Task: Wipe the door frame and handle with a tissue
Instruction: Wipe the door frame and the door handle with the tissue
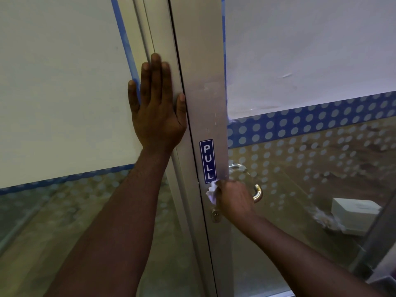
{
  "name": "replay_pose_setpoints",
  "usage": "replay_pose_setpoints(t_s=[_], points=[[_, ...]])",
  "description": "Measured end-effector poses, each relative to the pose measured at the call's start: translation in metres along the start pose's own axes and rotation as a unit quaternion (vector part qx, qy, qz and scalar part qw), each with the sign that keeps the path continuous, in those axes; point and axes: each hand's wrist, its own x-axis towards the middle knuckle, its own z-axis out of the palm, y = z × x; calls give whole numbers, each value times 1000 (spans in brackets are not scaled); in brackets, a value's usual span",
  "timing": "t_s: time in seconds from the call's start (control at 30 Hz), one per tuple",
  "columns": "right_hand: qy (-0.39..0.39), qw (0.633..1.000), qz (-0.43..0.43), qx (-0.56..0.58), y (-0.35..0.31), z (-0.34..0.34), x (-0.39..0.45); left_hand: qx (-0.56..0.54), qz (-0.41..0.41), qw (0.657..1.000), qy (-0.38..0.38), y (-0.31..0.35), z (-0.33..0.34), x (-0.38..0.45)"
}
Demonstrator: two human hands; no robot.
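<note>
A silver aluminium door frame (pixel 202 82) runs down the middle of the head view, with a blue PULL sticker (pixel 207 160) on it. Below the sticker, my right hand (pixel 234 199) is closed around a crumpled white tissue (pixel 211 191) and presses it against the frame beside the curved metal handle (pixel 256 190). The hand hides the handle's middle part. My left hand (pixel 156 108) lies flat, fingers spread, on the fixed frame post (pixel 162 48) to the left, holding nothing. A keyhole cylinder (pixel 215 214) sits just under my right hand.
Frosted glass panels with blue dotted bands (pixel 310 121) fill both sides. Through the right glass, a white box (pixel 354 213) stands on a wooden floor behind the door.
</note>
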Motion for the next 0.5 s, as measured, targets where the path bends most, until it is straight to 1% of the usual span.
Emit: replay_pose_setpoints(t_s=[0.13, 0.2, 0.23, 0.3, 0.33, 0.43, 0.5], points=[[12, 998, 42, -47, -4, -4, 7, -2, 0, 1000, 2, -1, 1, 2], [-26, 995, 44, -85, -8, -3, 13, 1, -5, 1000, 4, -5, 1, 2], [-51, 994, 50, -82, -8, -2, 14, 2, -11, 1000, 4, -7, 1, 0], [-86, 991, 90, -41, -2, -1, 14, -2, -11, 1000, -1, -4, 1, -2], [-86, 990, 106, -26, 1, 0, 14, -3, -11, 1000, -2, -3, 0, -3], [-85, 990, 105, -42, 2, -1, 16, -2, -9, 1000, -1, -1, -1, 0], [-138, 986, 84, -52, 2, -4, 20, 4, -7, 1000, -1, -1, -1, 1]])
